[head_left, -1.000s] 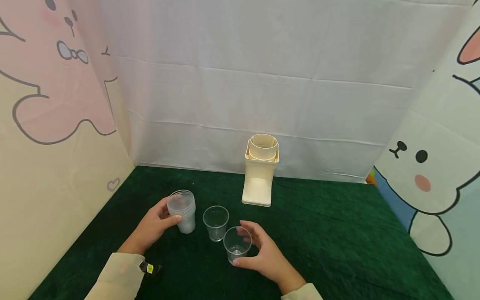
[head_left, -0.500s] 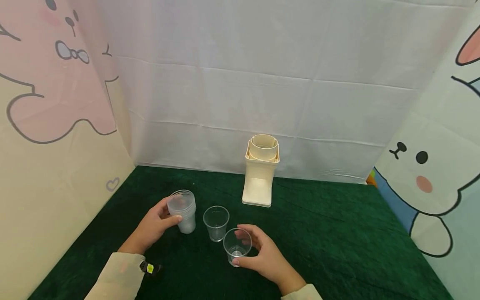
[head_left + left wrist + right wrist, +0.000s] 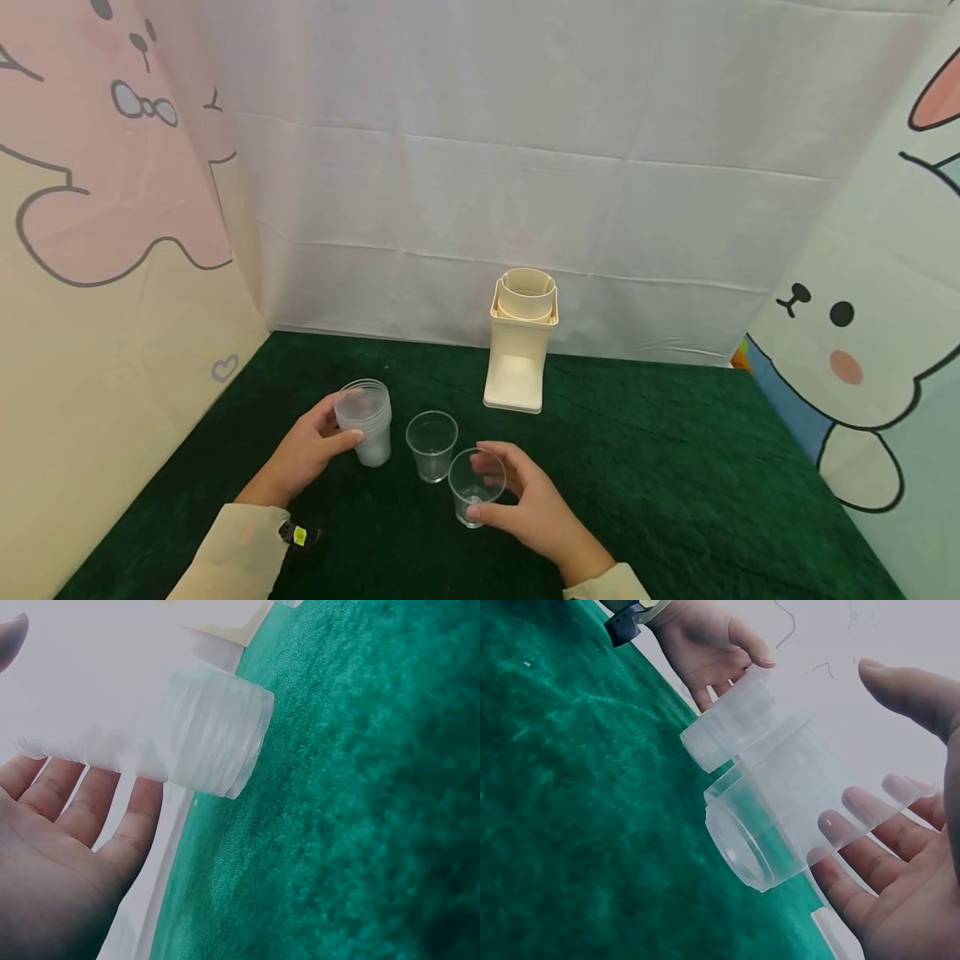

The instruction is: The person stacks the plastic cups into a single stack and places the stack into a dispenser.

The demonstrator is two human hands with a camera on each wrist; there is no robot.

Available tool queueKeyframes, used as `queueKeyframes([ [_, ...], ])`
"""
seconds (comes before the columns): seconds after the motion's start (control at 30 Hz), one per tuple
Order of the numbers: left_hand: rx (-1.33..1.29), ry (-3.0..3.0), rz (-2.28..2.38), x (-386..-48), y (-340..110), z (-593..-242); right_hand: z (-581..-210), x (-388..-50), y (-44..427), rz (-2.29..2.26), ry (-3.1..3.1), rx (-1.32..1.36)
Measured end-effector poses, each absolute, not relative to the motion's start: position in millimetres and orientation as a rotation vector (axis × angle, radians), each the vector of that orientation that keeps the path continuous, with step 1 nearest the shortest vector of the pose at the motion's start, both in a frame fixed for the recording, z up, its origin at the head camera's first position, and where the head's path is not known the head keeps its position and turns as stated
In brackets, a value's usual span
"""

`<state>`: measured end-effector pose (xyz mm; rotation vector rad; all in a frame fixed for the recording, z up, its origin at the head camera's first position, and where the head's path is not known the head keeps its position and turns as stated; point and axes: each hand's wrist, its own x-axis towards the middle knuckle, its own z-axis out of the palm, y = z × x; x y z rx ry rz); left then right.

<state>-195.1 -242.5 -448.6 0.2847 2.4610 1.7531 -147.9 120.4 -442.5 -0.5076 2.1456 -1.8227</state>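
Observation:
My left hand (image 3: pixel 307 450) holds a nested stack of clear plastic cups (image 3: pixel 374 435), upright at the left of the green cloth, thumb on the near side. In the left wrist view, the fingers (image 3: pixel 71 795) lie along the stack's side. A single clear plastic cup (image 3: pixel 432 454) stands just right of the stack, with no hand on it. My right hand (image 3: pixel 536 512) grips another clear plastic cup (image 3: pixel 463 492), thumb in front and fingers behind. In the right wrist view, the fingertips (image 3: pixel 832 825) show through this cup's wall.
A cream-coloured stand (image 3: pixel 517 367) with a round cup-like holder on top is at the back of the green cloth (image 3: pixel 675 475). Behind it hangs a white curtain (image 3: pixel 450 167). Cartoon-printed sheets (image 3: pixel 150 333) border both sides.
The cup in my right hand dips slightly, then rises a little with the hand. My left hand and the stack stay in place.

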Motion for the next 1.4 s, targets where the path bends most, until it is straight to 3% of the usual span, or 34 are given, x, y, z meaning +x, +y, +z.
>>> queueKeyframes([
  [0.73,0.237,2.467,1.734,-194,-241,-447,-409,-152,125,-1.964,2.168,-0.387],
  [1.4,0.284,2.461,1.766,-193,-242,-450,-385,-154,119,-1.883,2.089,-0.612],
])
